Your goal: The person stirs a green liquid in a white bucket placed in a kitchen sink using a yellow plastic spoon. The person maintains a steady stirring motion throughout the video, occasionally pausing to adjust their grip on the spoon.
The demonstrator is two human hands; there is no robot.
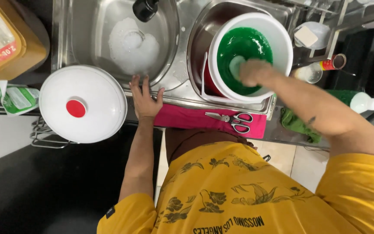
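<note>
The right hand [254,71] is curled down inside the round green plastic bowl [243,54], which sits in the white bucket [282,43] at one o'clock (wet, so likely slippery; best gripped by its rim); the left hand [146,99] lies spread flat on the steel sink edge [169,89]; a yellow-labelled box [5,39] stands at ten o'clock, a red-labelled can [332,63] at two.
</note>
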